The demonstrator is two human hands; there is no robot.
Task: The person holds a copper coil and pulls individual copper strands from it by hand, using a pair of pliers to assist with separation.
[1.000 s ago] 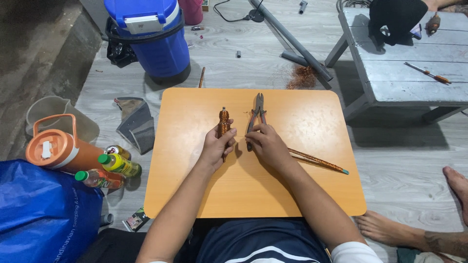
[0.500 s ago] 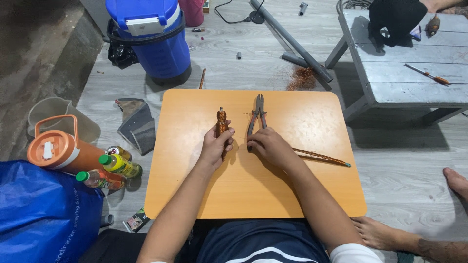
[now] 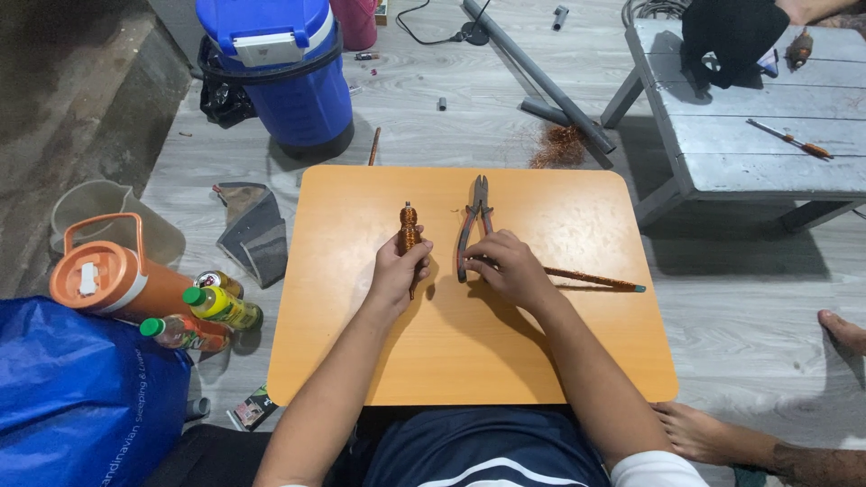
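Note:
On the small orange table (image 3: 559, 361) my left hand (image 3: 397, 269) is closed around a short rod wound with copper wire (image 3: 409, 223), whose top sticks out past the fingers. My right hand (image 3: 502, 263) grips the handles of dark pliers (image 3: 476, 203) that lie with the jaws pointing away from me. A long thin copper-coloured rod (image 3: 595, 280) with a dark tip lies on the table, running right from under my right hand.
A blue drum (image 3: 289, 81) stands beyond the table. At left are an orange jug (image 3: 108, 278), two bottles (image 3: 212, 311) and a blue bag (image 3: 72, 397). A grey bench (image 3: 767, 135) with a screwdriver (image 3: 783, 137) stands at right. Grey pipes (image 3: 541, 77) and a copper wire tangle (image 3: 559, 144) lie on the floor. Another person's feet (image 3: 843, 329) are at right.
My hands have stayed in place on the wound rod and the pliers. The view has shifted slightly; the long rod lies a little flatter across the table.

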